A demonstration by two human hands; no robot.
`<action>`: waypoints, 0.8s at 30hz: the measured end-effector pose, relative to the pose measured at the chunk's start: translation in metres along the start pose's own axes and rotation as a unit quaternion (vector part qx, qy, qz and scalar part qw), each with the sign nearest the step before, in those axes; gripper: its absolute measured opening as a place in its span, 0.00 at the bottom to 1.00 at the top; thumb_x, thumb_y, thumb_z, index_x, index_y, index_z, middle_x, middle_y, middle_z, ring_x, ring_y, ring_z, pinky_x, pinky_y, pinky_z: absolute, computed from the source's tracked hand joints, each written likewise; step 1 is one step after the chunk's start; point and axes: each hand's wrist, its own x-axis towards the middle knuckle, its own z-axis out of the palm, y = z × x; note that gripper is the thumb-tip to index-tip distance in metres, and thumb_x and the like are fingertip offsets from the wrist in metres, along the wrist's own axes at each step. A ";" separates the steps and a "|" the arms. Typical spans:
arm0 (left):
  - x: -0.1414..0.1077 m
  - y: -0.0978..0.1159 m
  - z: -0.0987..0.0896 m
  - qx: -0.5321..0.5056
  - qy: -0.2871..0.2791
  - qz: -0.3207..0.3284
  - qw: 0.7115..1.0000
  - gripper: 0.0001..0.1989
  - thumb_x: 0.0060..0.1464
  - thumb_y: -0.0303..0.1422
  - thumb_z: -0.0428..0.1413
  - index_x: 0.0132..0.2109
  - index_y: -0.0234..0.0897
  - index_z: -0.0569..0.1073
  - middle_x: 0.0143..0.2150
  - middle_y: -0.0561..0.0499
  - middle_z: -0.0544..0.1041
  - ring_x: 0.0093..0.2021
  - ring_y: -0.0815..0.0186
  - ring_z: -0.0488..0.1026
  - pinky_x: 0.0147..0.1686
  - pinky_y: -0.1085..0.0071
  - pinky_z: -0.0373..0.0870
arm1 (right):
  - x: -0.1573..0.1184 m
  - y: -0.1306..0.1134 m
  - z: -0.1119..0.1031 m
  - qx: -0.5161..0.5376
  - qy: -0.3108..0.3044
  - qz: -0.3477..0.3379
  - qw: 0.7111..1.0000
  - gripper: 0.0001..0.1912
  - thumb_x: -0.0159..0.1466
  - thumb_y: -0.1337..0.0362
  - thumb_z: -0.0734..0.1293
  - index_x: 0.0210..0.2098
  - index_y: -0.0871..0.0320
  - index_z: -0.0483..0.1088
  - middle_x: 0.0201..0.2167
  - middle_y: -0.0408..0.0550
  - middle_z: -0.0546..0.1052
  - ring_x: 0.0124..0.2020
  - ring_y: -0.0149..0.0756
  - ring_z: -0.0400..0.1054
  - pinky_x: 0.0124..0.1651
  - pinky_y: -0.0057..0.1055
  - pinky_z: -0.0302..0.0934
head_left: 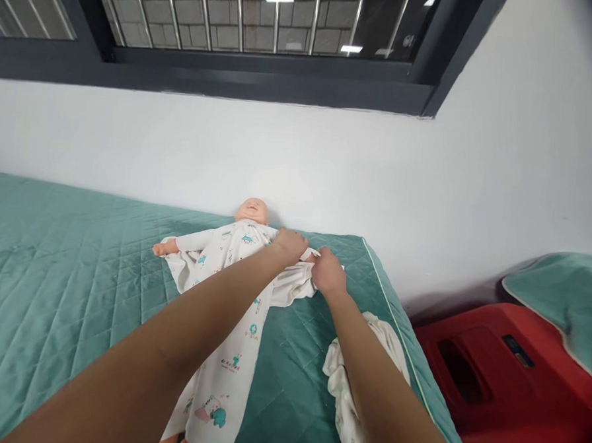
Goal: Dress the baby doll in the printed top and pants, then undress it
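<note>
A baby doll (252, 210) lies on its back, its head near the wall, dressed in a white printed baby outfit (229, 363). My left hand (291, 246) is closed on the white sleeve (307, 254) over the doll's arm on the right side. Just right of it, my right hand (329, 272) pinches the sleeve's end. Some white cloth spreads under that arm. On the other side the doll's bare hand (165, 247) sticks out of its sleeve. My left forearm hides part of the doll's body.
A green quilted cover (74, 289) lies under the doll. Crumpled white printed cloth (389, 339) rests beside my right forearm. Right of the bed edge stands a red plastic stool or chair (517, 365), with green fabric (565, 295) over it. Behind are a white wall and a barred window.
</note>
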 end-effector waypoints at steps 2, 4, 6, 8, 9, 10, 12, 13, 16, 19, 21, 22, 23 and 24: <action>-0.001 -0.003 -0.006 0.001 0.000 -0.003 1.000 0.18 0.59 0.32 0.54 0.55 0.34 0.71 0.54 0.37 0.74 0.54 0.51 0.72 0.50 0.57 0.66 | -0.001 0.000 0.000 0.004 0.004 -0.003 1.000 0.13 0.66 0.73 0.54 0.45 0.59 0.65 0.48 0.59 0.75 0.53 0.47 0.68 0.49 0.36 0.59; -0.003 -0.008 -0.011 0.003 0.000 -0.010 1.000 0.18 0.58 0.33 0.55 0.55 0.35 0.71 0.54 0.37 0.74 0.54 0.51 0.72 0.50 0.57 0.66 | -0.001 0.001 0.002 0.014 0.008 -0.007 1.000 0.14 0.64 0.75 0.55 0.46 0.59 0.65 0.49 0.60 0.75 0.53 0.47 0.67 0.49 0.36 0.59; -0.005 -0.014 -0.016 0.005 0.002 -0.018 1.000 0.18 0.59 0.32 0.54 0.55 0.36 0.71 0.54 0.37 0.73 0.54 0.51 0.71 0.50 0.56 0.66 | 0.000 0.003 0.005 0.034 0.013 -0.011 0.999 0.16 0.62 0.76 0.56 0.47 0.60 0.64 0.49 0.60 0.74 0.53 0.48 0.67 0.50 0.37 0.59; -0.006 -0.020 -0.019 0.006 0.006 -0.023 1.000 0.17 0.59 0.31 0.52 0.55 0.36 0.71 0.54 0.37 0.73 0.54 0.51 0.71 0.50 0.56 0.66 | 0.002 0.007 0.008 0.063 0.019 -0.013 0.998 0.18 0.61 0.76 0.57 0.49 0.60 0.64 0.49 0.60 0.74 0.53 0.49 0.67 0.50 0.38 0.60; -0.007 -0.023 -0.020 0.006 0.007 -0.023 1.000 0.17 0.60 0.31 0.51 0.55 0.35 0.71 0.54 0.37 0.73 0.54 0.51 0.71 0.50 0.56 0.66 | 0.004 0.010 0.010 0.081 0.022 -0.013 0.996 0.19 0.61 0.76 0.57 0.50 0.60 0.64 0.49 0.59 0.75 0.52 0.48 0.67 0.50 0.39 0.60; -0.009 -0.025 -0.021 0.006 0.007 -0.022 1.000 0.17 0.60 0.31 0.51 0.55 0.35 0.71 0.54 0.37 0.73 0.53 0.51 0.71 0.50 0.56 0.66 | 0.006 0.013 0.012 0.102 0.025 -0.012 0.994 0.20 0.60 0.75 0.57 0.51 0.59 0.65 0.48 0.58 0.75 0.51 0.48 0.68 0.50 0.38 0.60; -0.012 -0.029 -0.023 0.004 0.009 -0.020 1.000 0.17 0.59 0.31 0.51 0.54 0.35 0.71 0.53 0.37 0.72 0.53 0.51 0.71 0.49 0.56 0.66 | 0.012 0.019 0.016 0.151 0.031 -0.009 0.988 0.19 0.61 0.73 0.57 0.50 0.58 0.66 0.47 0.55 0.77 0.49 0.44 0.70 0.49 0.37 0.62; -0.013 -0.029 -0.024 0.003 0.010 -0.019 1.000 0.17 0.59 0.30 0.51 0.54 0.35 0.71 0.53 0.37 0.72 0.53 0.51 0.71 0.49 0.56 0.66 | 0.016 0.022 0.018 0.178 0.035 -0.008 0.983 0.17 0.62 0.72 0.58 0.49 0.57 0.68 0.46 0.53 0.77 0.47 0.43 0.70 0.49 0.36 0.62; -0.018 -0.030 -0.028 -0.001 0.012 -0.015 1.000 0.17 0.59 0.29 0.51 0.54 0.35 0.71 0.53 0.38 0.72 0.53 0.51 0.71 0.49 0.57 0.66 | 0.026 0.030 0.021 0.256 0.052 -0.004 0.965 0.12 0.61 0.67 0.60 0.42 0.57 0.71 0.44 0.49 0.79 0.45 0.41 0.71 0.50 0.36 0.64; -0.021 -0.030 -0.030 -0.011 0.013 -0.011 1.000 0.17 0.59 0.32 0.52 0.54 0.36 0.70 0.52 0.38 0.72 0.52 0.51 0.72 0.49 0.56 0.67 | 0.033 0.035 0.024 0.326 0.068 0.001 0.943 0.11 0.57 0.63 0.63 0.38 0.56 0.74 0.41 0.49 0.80 0.43 0.42 0.72 0.51 0.39 0.64; -0.022 -0.030 -0.030 -0.019 0.015 -0.010 1.000 0.18 0.59 0.36 0.53 0.54 0.36 0.70 0.52 0.38 0.73 0.52 0.51 0.72 0.49 0.56 0.67 | 0.036 0.037 0.026 0.374 0.070 0.007 0.925 0.12 0.55 0.63 0.64 0.37 0.56 0.75 0.40 0.50 0.80 0.41 0.42 0.73 0.50 0.40 0.66; -0.022 -0.031 -0.029 -0.024 0.016 -0.009 1.000 0.19 0.59 0.39 0.53 0.54 0.37 0.70 0.53 0.38 0.73 0.52 0.50 0.72 0.49 0.55 0.67 | 0.037 0.038 0.026 0.399 0.068 0.009 0.914 0.13 0.54 0.63 0.64 0.36 0.57 0.75 0.39 0.50 0.81 0.41 0.43 0.74 0.49 0.41 0.66; -0.022 -0.031 -0.028 -0.028 0.017 -0.009 0.999 0.19 0.59 0.41 0.53 0.55 0.37 0.70 0.53 0.38 0.72 0.52 0.50 0.72 0.49 0.55 0.67 | 0.038 0.038 0.027 0.424 0.065 0.011 0.903 0.13 0.52 0.63 0.64 0.36 0.57 0.76 0.39 0.50 0.81 0.40 0.43 0.74 0.49 0.42 0.67; -0.022 -0.031 -0.027 -0.031 0.018 -0.009 0.999 0.20 0.59 0.42 0.53 0.55 0.37 0.70 0.53 0.38 0.72 0.52 0.50 0.72 0.50 0.55 0.67 | 0.038 0.039 0.027 0.448 0.060 0.012 0.892 0.14 0.51 0.63 0.65 0.37 0.57 0.76 0.39 0.50 0.81 0.40 0.43 0.74 0.48 0.42 0.67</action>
